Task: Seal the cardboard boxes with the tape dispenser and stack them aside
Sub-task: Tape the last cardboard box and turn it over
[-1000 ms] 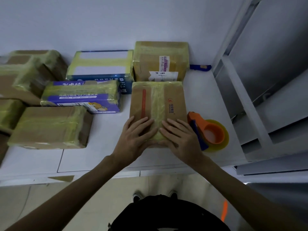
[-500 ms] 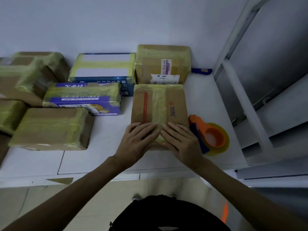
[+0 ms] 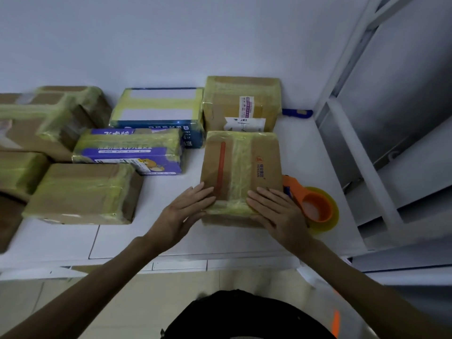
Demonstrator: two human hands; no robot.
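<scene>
A flat brown cardboard box (image 3: 254, 165) with an orange stripe and a strip of yellowish tape down its middle lies on the white table (image 3: 151, 236). My left hand (image 3: 186, 209) rests flat on its near left corner, fingers straight. At the near right corner my right hand (image 3: 276, 211) lies flat the same way, thumb at the front face. The orange tape dispenser (image 3: 310, 204) with its yellow tape roll sits on the table just right of the box, partly behind my right hand.
Several taped boxes stand around: a brown one (image 3: 242, 104) behind the held box, a blue-and-white one (image 3: 159, 111), a purple one (image 3: 129, 150), a brown one (image 3: 83, 192) at left. A blue object (image 3: 297, 112) lies by the wall. A grey metal rack (image 3: 391, 118) rises on the right.
Both hands have slid apart from the middle tape strip toward the box's near corners. The box and dispenser have stayed in place.
</scene>
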